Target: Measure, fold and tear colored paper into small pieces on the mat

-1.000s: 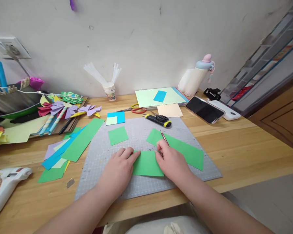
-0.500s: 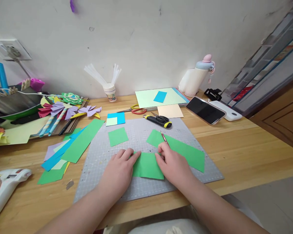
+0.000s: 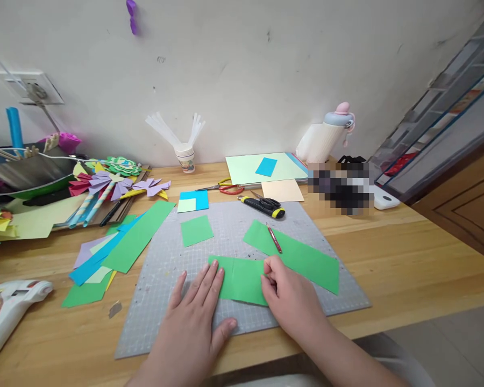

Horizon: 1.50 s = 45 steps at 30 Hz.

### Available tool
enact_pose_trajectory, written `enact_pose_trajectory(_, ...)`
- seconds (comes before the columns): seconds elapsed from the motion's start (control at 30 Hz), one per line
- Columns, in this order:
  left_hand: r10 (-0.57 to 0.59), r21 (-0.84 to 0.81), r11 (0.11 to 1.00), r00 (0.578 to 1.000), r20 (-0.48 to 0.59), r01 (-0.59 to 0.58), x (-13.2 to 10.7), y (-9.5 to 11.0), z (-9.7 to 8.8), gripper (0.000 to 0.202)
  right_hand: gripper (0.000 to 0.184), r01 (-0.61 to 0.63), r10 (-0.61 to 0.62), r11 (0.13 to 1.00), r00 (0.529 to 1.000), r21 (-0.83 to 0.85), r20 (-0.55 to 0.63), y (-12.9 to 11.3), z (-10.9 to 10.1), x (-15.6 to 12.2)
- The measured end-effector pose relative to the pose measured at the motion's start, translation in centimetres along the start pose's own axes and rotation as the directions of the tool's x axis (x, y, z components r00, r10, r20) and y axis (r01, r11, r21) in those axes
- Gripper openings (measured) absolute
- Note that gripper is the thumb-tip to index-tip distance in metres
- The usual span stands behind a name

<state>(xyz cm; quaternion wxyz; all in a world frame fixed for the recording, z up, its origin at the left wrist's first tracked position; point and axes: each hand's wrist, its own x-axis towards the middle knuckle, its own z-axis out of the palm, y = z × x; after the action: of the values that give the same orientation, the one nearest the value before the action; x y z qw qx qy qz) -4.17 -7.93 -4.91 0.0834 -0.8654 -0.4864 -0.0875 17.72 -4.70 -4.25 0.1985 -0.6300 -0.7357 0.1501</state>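
A green paper rectangle (image 3: 242,278) lies on the grey cutting mat (image 3: 229,226) in front of me. My left hand (image 3: 197,317) rests flat on the mat, fingers spread, its fingertips on the paper's left edge. My right hand (image 3: 288,295) has curled fingers that pinch the paper's right edge. A small red craft knife (image 3: 273,238) lies loose on a longer green strip (image 3: 302,257) just beyond my right hand. A small green square (image 3: 196,230) sits farther back on the mat.
Black-and-yellow scissors (image 3: 264,205), red-handled scissors (image 3: 226,187), blue and pale-green paper (image 3: 192,201), a peach sheet (image 3: 282,190) and a paper stack (image 3: 266,166) lie behind the mat. Paper strips (image 3: 121,244), paper flowers (image 3: 113,183) and a glue gun (image 3: 8,312) are at left. A bottle (image 3: 326,137) stands by the wall.
The craft knife has left my right hand and now lies on the long green strip. My left hand slid back and flattened out. The view shifted slightly downward.
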Motion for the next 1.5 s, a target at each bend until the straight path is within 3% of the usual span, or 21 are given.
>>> enact_pose_trajectory(0.2, -0.018, -0.049, 0.999, 0.999, 0.032, 0.02, 0.3, -0.2, 0.0, 0.072, 0.015, -0.008, 0.01, 0.999, 0.999, -0.042, 0.035, 0.6, -0.3, -0.7)
enact_pose_trajectory(0.3, -0.058, -0.129, 0.989, 0.997, 0.06, 0.065, 0.5, -0.3, -0.3, 0.071, 0.014, 0.106, -0.106, 0.994, 0.994, -0.011, -0.024, 1.3, -1.3, -1.5)
enact_pose_trajectory(0.37, -0.134, -0.22, 0.965, 0.99, 0.043, 0.141, 0.7, 0.0, -1.0, 0.072, 0.015, 0.279, -0.277, 0.96, 0.955, 0.01, -0.103, 1.6, -2.0, -2.0)
enact_pose_trajectory(0.43, -0.205, -0.369, 0.908, 0.979, 0.018, 0.197, 0.9, 0.5, -2.1, 0.071, 0.016, 0.46, -0.45, 0.887, 0.878, 0.03, -0.16, 1.7, -2.7, -2.5)
enact_pose_trajectory(0.53, -0.215, -0.612, 0.76, 0.973, 0.078, 0.217, 1.8, 0.8, -3.7, 0.058, 0.02, 0.585, -0.557, 0.804, 0.803, 0.104, -0.211, 1.5, -3.0, -3.0)
enact_pose_trajectory(0.6, -0.249, -0.678, 0.679, 0.957, 0.148, 0.281, 3.1, -0.3, -4.3, 0.048, 0.022, 0.549, -0.5, 0.818, 0.826, 0.17, -0.26, 1.4, -2.7, -3.1)
enact_pose_trajectory(0.63, -0.319, -0.67, 0.66, 0.934, 0.158, 0.339, 3.9, -1.4, -4.4, 0.046, 0.023, 0.506, -0.444, 0.836, 0.851, 0.213, -0.28, 1.4, -2.4, -3.2)
enact_pose_trajectory(0.7, -0.429, -0.592, 0.672, 0.885, 0.178, 0.445, 5.7, -4.4, -4.2, 0.048, 0.024, 0.401, -0.317, 0.863, 0.904, 0.308, -0.288, 1.5, -1.7, -3.2)
enact_pose_trajectory(0.8, -0.477, -0.467, 0.734, 0.864, 0.164, 0.494, 8.1, -9.1, -3.1, 0.043, 0.021, 0.245, -0.193, 0.894, 0.966, 0.376, -0.171, 1.7, -0.8, -3.2)
enact_pose_trajectory(0.9, -0.484, -0.392, 0.774, 0.864, 0.138, 0.497, 9.3, -11.2, -2.3, 0.039, 0.021, 0.173, -0.166, 0.922, 0.985, 0.347, -0.05, 1.7, -0.7, -3.0)
enact_pose_trajectory(1.03, -0.373, -0.371, 0.849, 0.924, 0.086, 0.378, 9.5, -9.3, -2.7, 0.037, 0.016, 0.144, -0.16, 0.928, 0.987, 0.344, 0.018, 1.4, -1.1, -2.7)
enact_pose_trajectory(1.1, -0.222, -0.414, 0.869, 0.961, 0.162, 0.271, 9.4, -7.6, -3.2, 0.031, 0.015, 0.13, -0.15, 0.925, 0.988, 0.357, 0.031, 1.4, -1.3, -2.7)
enact_pose_trajectory(1.2, -0.056, -0.463, 0.862, 0.947, 0.316, 0.206, 9.2, -5.5, -3.4, 0.039, 0.014, 0.116, -0.141, 0.921, 0.989, 0.373, 0.041, 1.4, -1.4, -2.7)
enact_pose_trajectory(1.27, -0.054, -0.451, 0.859, 0.919, 0.39, 0.242, 9.2, -4.8, -3.1, 0.041, 0.013, 0.096, -0.126, 0.918, 0.991, 0.386, 0.053, 1.4, -1.4, -2.7)
enact_pose_trajectory(1.4, -0.083, -0.448, 0.839, 0.885, 0.458, 0.31, 9.3, -4.1, -2.9, 0.024, 0.013, 0.098, -0.128, 0.91, 0.991, 0.402, 0.048, 1.4, -1.5, -2.9)
enact_pose_trajectory(1.5, -0.202, -0.444, 0.794, 0.869, 0.452, 0.415, 8.8, -5.1, -3.9, 0.023, 0.013, 0.112, -0.141, 0.908, 0.989, 0.405, 0.042, 1.6, -1.3, -2.8)
